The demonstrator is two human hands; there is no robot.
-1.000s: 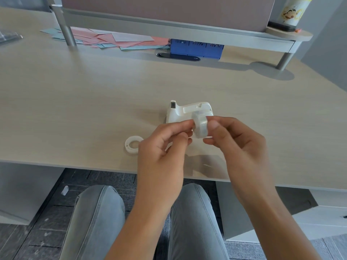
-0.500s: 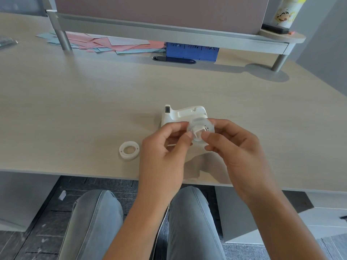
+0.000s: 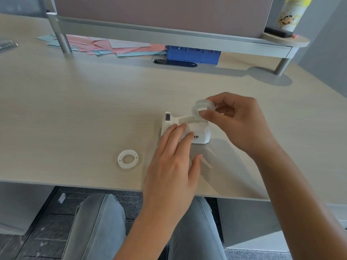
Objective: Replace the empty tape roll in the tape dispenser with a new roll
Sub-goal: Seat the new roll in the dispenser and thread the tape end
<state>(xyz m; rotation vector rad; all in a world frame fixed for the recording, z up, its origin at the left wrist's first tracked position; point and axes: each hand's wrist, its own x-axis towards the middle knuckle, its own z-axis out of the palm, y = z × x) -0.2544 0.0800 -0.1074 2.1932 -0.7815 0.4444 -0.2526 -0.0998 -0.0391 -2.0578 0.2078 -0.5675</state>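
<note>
A white tape dispenser [image 3: 201, 133] stands on the desk with its roll slot open on top. My right hand [image 3: 238, 121] pinches a clear new tape roll [image 3: 201, 107] just above the dispenser's right end. My left hand [image 3: 174, 160] lies with spread fingers against the near side of the dispenser, its fingertips touching the body. An empty white roll core [image 3: 128, 159] lies flat on the desk to the left of my left hand.
Pink and blue paper sheets [image 3: 105, 46] and a blue box [image 3: 193, 55] sit under a raised shelf [image 3: 169, 34] at the back. A yellow bottle [image 3: 289, 14] stands on the shelf's right end. The desk's front edge [image 3: 93, 183] runs just above my knees.
My left hand let go of the tape roll and dropped onto the dispenser. My right hand carried the roll up and to the right, over the dispenser's slot.
</note>
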